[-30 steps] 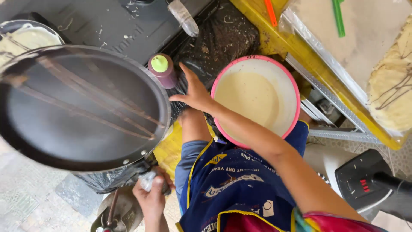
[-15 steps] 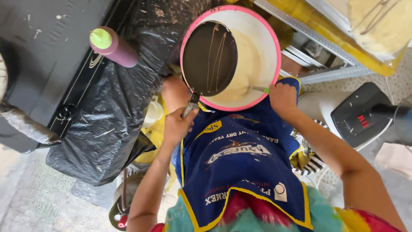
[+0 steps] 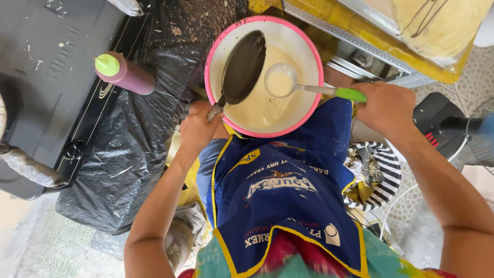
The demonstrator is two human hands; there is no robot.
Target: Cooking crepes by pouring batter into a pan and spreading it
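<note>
Left hand (image 3: 198,128) clamped on the handle of a dark pan (image 3: 243,67), tilted over the pink-rimmed batter bowl (image 3: 213,54) at 12 o'clock. Right hand (image 3: 388,108), at 2 o'clock, closed around a green-handled ladle (image 3: 280,81) holding batter above the bowl.

I see a purple bottle (image 3: 128,75) with a green cap lying on a black plastic sheet (image 3: 123,149). A blue apron (image 3: 288,195) hangs below. A striped cloth (image 3: 378,172) sits near a black fan (image 3: 447,126).

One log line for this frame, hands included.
left hand: holds dark pan tilted over batter bowl | right hand: holds ladle of batter
</note>
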